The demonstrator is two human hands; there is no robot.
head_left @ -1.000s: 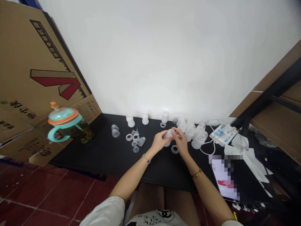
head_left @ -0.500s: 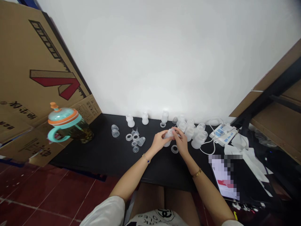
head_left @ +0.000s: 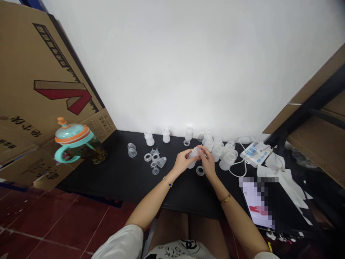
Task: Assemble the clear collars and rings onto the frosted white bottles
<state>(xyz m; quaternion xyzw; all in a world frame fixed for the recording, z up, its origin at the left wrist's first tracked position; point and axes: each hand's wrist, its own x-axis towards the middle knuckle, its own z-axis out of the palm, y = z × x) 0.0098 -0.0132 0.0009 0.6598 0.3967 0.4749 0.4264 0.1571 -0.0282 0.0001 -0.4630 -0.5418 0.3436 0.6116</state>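
Observation:
Between my two hands is a translucent white baby bottle [head_left: 192, 164], upright at the middle of the black table. My left hand [head_left: 183, 160] wraps its left side. The fingers of my right hand [head_left: 207, 159] close around its top from the right; a clear piece there is partly hidden by them. Just below my right hand a collar ring [head_left: 200, 171] lies flat. To the right stand several capped bottles [head_left: 228, 160] in a cluster. Left of my hands lie loose rings [head_left: 148, 157], nipples [head_left: 155, 171] and a clear cap [head_left: 161, 162].
Bottles without caps [head_left: 166, 136] stand along the wall. Stacked clear caps [head_left: 132, 150] lie farther left. A large jug [head_left: 81, 144] with a turquoise handle is at the left end, beside a cardboard box [head_left: 40, 90]. At right are a power strip [head_left: 256, 154] with cable, tissues and a tablet [head_left: 257, 205].
My right fingers have shifted very slightly at the bottle's top. Everything else stays where it was.

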